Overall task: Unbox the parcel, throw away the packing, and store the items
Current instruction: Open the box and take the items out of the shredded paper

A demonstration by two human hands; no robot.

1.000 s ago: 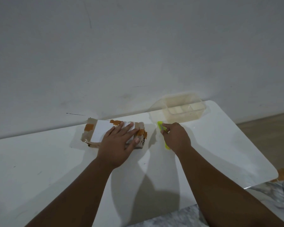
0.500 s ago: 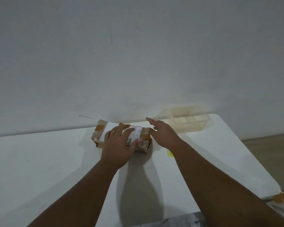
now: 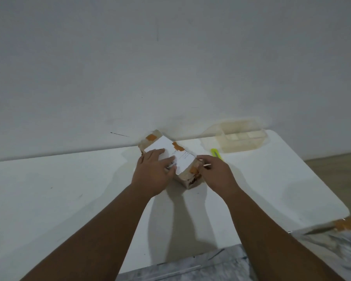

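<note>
— Where is the parcel (image 3: 171,148)?

— On the white table (image 3: 79,189), near its far edge by the wall. It is a small cardboard box lying flat and turned at an angle, one corner towards the wall and one towards the person. A white label (image 3: 183,162) covers most of its top, and patches of orange tape (image 3: 152,137) sit at its corners and ends.

— What are the hands doing?

— The left hand (image 3: 152,175) lies on top of the parcel. Its fingers (image 3: 160,152) are straight and slightly spread, resting flat across the label. The right hand (image 3: 216,173) is at the parcel's right end with its fingertips against the cardboard there, beside one of the orange patches.

— Is the right hand pinching anything?

— I cannot tell. Its fingers bend in towards the box end, and a thin pale sliver shows at the fingertips, but the picture is too blurred to say what that is.

— What else is on the table?

— A yellow-green cutter (image 3: 216,153) lies flat just behind the right hand, touched by neither hand. Beyond it, near the table's far right corner, stands a clear plastic container (image 3: 241,146) with divided sections inside. It is well apart from the parcel.
</note>
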